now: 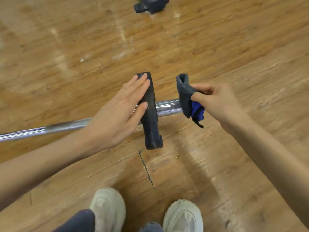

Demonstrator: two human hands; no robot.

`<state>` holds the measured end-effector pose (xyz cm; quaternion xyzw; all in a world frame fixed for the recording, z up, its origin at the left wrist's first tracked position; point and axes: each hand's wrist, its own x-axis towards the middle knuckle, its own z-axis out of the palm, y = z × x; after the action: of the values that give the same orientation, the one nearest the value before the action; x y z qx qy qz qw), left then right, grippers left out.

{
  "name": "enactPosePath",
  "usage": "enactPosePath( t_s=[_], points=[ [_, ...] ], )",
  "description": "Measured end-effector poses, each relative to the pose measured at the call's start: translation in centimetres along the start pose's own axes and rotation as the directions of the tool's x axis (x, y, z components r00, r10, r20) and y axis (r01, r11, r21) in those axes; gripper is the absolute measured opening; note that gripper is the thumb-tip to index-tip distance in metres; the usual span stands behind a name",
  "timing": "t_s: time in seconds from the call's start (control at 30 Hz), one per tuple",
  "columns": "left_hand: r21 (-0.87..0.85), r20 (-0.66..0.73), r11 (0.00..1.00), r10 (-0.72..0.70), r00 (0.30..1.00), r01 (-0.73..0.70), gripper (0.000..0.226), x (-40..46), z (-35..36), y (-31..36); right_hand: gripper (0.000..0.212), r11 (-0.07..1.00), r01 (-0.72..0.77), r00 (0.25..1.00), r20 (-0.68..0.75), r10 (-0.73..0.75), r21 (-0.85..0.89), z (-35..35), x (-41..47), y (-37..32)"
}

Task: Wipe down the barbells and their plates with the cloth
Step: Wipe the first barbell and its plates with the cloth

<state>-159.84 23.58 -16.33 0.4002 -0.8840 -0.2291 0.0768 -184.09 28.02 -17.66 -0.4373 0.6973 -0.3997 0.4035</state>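
A chrome barbell [55, 128] lies across the wooden floor, running from the left edge to the middle. A black plate [151, 121] stands on edge on its right end. My left hand [117, 114] rests flat against the plate's left face with straight fingers. A short stub of the bar's sleeve [168, 107] sticks out to the right of the plate. My right hand [217, 101] pinches a folded grey and blue cloth [187, 96] just past the sleeve's end. Whether the cloth touches the sleeve I cannot tell.
Another black weight [151, 4] lies on the floor at the top edge. Two pale sneakers [145, 215] stand at the bottom, close below the plate. Wooden floor [234, 47] spreads all round.
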Motion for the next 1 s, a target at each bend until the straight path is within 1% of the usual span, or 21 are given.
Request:
enactPosePath(
  t_s=[0.07, 0.1, 0.17, 0.23, 0.3, 0.33, 0.47, 0.53, 0.57, 0.63, 0.67, 0.7, 0.73, 0.77, 0.87, 0.9, 0.93, 0.97, 1.0],
  points=[
    [0.058, -0.036, 0.998, 0.03, 0.999, -0.027, 0.062, -0.5, 0.9, -0.7, 0.023, 0.969, 0.089, 0.989, -0.092, -0.113, -0.229, 1.0, 0.8, 0.3],
    [0.085, -0.059, 0.996, 0.044, 0.997, -0.039, 0.064, -0.6, 1.4, -0.9, 0.022, 0.938, 0.114, 0.979, -0.125, -0.163, -0.327, 1.8, 1.3, 0.7],
    [0.114, -0.112, 0.993, 0.043, 0.993, -0.03, 0.064, -0.4, 2.5, -1.2, 0.027, 0.893, 0.16, 0.961, -0.141, -0.238, -0.421, 4.2, 1.7, 1.9],
    [0.099, -0.168, 0.995, 0.028, 0.985, -0.011, 0.063, 0.1, 3.7, -1.1, 0.028, 0.849, 0.222, 0.949, -0.094, -0.302, -0.48, 6.7, 1.3, 3.1],
    [0.061, -0.225, 0.998, 0.015, 0.974, -0.001, 0.062, 0.7, 4.7, -0.9, 0.032, 0.756, 0.311, 0.929, 0.015, -0.371, -0.576, 8.3, 0.5, 4.1],
    [0.036, -0.249, 0.999, 0.005, 0.968, 0.004, 0.061, 1.0, 5.0, -0.9, 0.036, 0.732, 0.336, 0.923, 0.052, -0.382, -0.593, 8.7, 0.1, 4.5],
    [-0.018, -0.328, 1.0, -0.006, 0.945, 0.0, 0.059, 1.7, 5.9, -0.8, 0.052, 0.712, 0.353, 0.927, 0.125, -0.353, -0.607, 8.8, -0.2, 5.3],
    [-0.016, -0.347, 1.0, 0.002, 0.938, -0.008, 0.059, 2.0, 5.9, -0.7, 0.054, 0.731, 0.35, 0.936, 0.181, -0.303, -0.585, 8.3, 0.2, 5.0],
    [-0.017, -0.352, 1.0, 0.006, 0.936, -0.012, 0.059, 2.2, 5.9, -0.7, 0.051, 0.773, 0.314, 0.949, 0.169, -0.266, -0.552, 7.7, 0.6, 4.5],
    [-0.019, -0.356, 1.0, 0.015, 0.934, -0.023, 0.059, 2.5, 5.6, -0.6, 0.041, 0.87, 0.204, 0.979, 0.096, -0.18, -0.45, 5.9, 1.6, 3.1],
    [-0.016, -0.357, 1.0, 0.017, 0.934, -0.025, 0.059, 2.6, 5.5, -0.6, 0.037, 0.895, 0.172, 0.985, 0.048, -0.167, -0.413, 5.0, 1.9, 2.5],
    [-0.01, -0.36, 1.0, 0.018, 0.933, -0.023, 0.059, 2.8, 5.5, -0.6, 0.035, 0.892, 0.176, 0.982, 0.01, -0.189, -0.416, 4.2, 2.2, 2.0],
    [-0.002, -0.366, 1.0, 0.016, 0.931, -0.018, 0.059, 2.9, 5.5, -0.6, 0.034, 0.866, 0.206, 0.972, -0.003, -0.233, -0.456, 3.9, 2.3, 1.6],
    [0.006, -0.372, 1.0, 0.013, 0.928, -0.011, 0.058, 3.1, 5.5, -0.6, 0.032, 0.818, 0.248, 0.959, 0.015, -0.282, -0.518, 4.1, 2.3, 1.4],
    [0.012, -0.378, 1.0, 0.005, 0.926, -0.001, 0.057, 3.4, 5.7, -0.8, 0.023, 0.625, 0.406, 0.895, 0.152, -0.42, -0.667, 7.0, 1.1, 2.6],
    [0.012, -0.377, 1.0, 0.006, 0.926, -0.002, 0.057, 3.4, 5.8, -0.9, 0.028, 0.595, 0.425, 0.887, 0.181, -0.425, -0.682, 8.0, 0.6, 3.6],
    [0.013, -0.376, 1.0, 0.009, 0.927, -0.004, 0.057, 3.4, 5.9, -0.9, 0.037, 0.598, 0.427, 0.888, 0.19, -0.418, -0.679, 8.7, 0.2, 4.5],
    [0.014, -0.377, 1.0, 0.012, 0.926, -0.007, 0.057, 3.5, 5.9, -1.0, 0.046, 0.626, 0.415, 0.897, 0.183, -0.402, -0.66, 8.9, -0.2, 5.3],
    [0.014, -0.379, 1.0, 0.013, 0.925, -0.009, 0.057, 3.5, 6.0, -1.0, 0.049, 0.68, 0.4, 0.906, 0.152, -0.395, -0.614, 8.9, -0.4, 5.9]
  ],
)
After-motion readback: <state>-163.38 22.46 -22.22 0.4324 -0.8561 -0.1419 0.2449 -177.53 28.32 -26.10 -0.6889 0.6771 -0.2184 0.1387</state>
